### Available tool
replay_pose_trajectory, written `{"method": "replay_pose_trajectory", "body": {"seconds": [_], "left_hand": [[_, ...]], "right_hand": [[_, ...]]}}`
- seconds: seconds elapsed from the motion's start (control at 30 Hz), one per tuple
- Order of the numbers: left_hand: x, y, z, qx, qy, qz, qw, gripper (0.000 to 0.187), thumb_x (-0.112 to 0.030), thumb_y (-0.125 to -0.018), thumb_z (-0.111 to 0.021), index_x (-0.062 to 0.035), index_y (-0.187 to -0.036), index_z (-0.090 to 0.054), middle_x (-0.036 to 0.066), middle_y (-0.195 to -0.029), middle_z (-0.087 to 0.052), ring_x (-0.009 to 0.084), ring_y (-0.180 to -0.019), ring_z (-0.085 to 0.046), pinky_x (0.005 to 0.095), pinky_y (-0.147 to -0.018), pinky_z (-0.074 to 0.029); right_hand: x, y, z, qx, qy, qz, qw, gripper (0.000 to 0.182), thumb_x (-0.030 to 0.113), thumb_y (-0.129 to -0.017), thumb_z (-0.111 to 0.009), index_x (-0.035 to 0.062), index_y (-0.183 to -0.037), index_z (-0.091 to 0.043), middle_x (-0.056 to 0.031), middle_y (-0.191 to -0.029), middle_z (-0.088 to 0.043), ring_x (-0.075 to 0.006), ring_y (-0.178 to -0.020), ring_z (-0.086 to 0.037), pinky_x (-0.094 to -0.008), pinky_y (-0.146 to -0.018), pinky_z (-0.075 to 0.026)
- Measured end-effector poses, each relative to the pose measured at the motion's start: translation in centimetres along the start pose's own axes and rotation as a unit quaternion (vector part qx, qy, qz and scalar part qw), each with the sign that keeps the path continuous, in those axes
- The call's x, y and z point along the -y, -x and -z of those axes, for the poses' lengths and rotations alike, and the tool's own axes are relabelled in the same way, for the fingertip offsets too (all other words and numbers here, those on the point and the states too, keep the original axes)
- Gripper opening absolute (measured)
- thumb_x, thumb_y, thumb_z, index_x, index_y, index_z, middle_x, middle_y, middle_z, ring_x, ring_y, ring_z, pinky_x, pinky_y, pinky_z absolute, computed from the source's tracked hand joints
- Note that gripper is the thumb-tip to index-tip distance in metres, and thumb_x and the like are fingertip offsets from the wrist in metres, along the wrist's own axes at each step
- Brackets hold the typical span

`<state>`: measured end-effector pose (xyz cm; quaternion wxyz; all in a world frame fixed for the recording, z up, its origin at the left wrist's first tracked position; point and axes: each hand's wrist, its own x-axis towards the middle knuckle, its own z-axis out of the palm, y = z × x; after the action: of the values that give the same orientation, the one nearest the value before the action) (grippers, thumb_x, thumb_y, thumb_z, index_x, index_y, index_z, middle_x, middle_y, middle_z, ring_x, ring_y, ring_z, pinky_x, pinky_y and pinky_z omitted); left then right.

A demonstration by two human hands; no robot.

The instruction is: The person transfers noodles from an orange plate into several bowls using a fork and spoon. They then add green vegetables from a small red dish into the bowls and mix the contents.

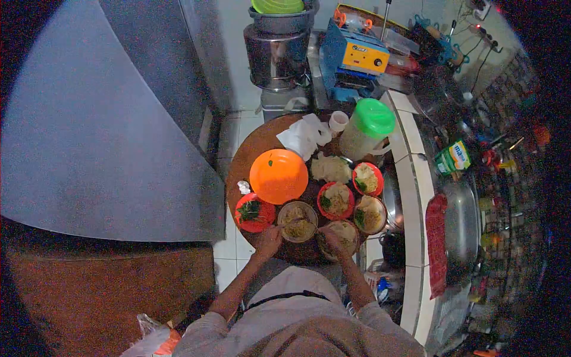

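Both forearms reach out from my grey shirt, and I'm leaning over the round wooden bench (250, 156) so everything sits within easy reach. Far left, the red bowl of greens (254, 212) is parked at the edge, just beside my left hand (269, 240), handy for garnish by the look of it. That left hand is curled at the near rim of the brown noodle bowl (297, 221), seemingly steadying it; fingers are bent, but whether they actually pinch the rim I cannot tell. Behind, the upturned orange plate (278, 176) lies clear of the work. My right hand (334, 239) is down over the next noodle bowl (341, 233), fingers closed in toward the food; what they hold, if anything, is too small to make out. Further right, the filled red bowls (336, 200) and another brown one (370, 214) are clustered touching, each with green on one side. The green-lidded jar (369, 128) stands at the back.
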<state>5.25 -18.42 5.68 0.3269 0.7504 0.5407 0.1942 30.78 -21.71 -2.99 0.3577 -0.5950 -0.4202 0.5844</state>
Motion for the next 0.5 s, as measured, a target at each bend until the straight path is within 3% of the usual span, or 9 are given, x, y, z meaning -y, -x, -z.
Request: {"method": "replay_pose_trajectory", "body": {"seconds": [0.23, 0.33, 0.43, 0.5], "left_hand": [[1.3, 0.2, -1.7, -0.017, -0.042, 0.016, 0.999, 0.025, -0.018, -0.082, -0.039, -0.0006, -0.094, -0.052, 0.021, -0.072, -0.051, 0.0361, -0.071, -0.054, 0.0452, -0.061, -0.043], [2.2, 0.2, -2.2, 0.007, -0.026, 0.052, 0.998, 0.024, -0.019, -0.082, -0.04, -0.0006, -0.089, -0.054, 0.021, -0.073, -0.051, 0.036, -0.07, -0.054, 0.0452, -0.061, -0.043], [3.3, 0.6, -2.7, -0.022, -0.054, -0.021, 0.998, 0.025, -0.019, -0.08, -0.041, 0.0008, -0.08, -0.056, 0.021, -0.072, -0.052, 0.037, -0.068, -0.054, 0.0455, -0.06, -0.043], [3.4, 0.2, -2.6, 0.019, -0.019, 0.02, 0.999, 0.026, -0.02, -0.078, -0.043, 0.0031, -0.074, -0.056, 0.023, -0.071, -0.053, 0.0373, -0.066, -0.054, 0.0459, -0.06, -0.043]], "right_hand": [[-3.4, 0.1, 0.5, 0.02, 0.138, 0.143, 0.98, 0.028, 0.028, -0.086, -0.035, 0.0102, -0.101, -0.051, -0.0064, -0.09, -0.051, -0.0201, -0.082, -0.05, -0.0329, -0.073, -0.041], [-3.5, 0.5, 0.4, 0.018, 0.272, 0.198, 0.942, 0.03, 0.029, -0.086, -0.035, 0.0082, -0.102, -0.05, -0.0076, -0.097, -0.05, -0.0214, -0.09, -0.047, -0.0331, -0.08, -0.036], [-3.7, 1.3, 0.4, 0.014, 0.398, 0.245, 0.884, 0.032, 0.029, -0.086, -0.035, 0.0062, -0.103, -0.049, -0.0088, -0.105, -0.048, -0.0227, -0.098, -0.044, -0.0333, -0.087, -0.032], [-2.7, 1.3, 0.3, 0.012, 0.438, 0.261, 0.86, 0.032, 0.029, -0.086, -0.035, 0.0055, -0.103, -0.048, -0.0092, -0.107, -0.048, -0.0231, -0.101, -0.043, -0.0334, -0.09, -0.03]]}}
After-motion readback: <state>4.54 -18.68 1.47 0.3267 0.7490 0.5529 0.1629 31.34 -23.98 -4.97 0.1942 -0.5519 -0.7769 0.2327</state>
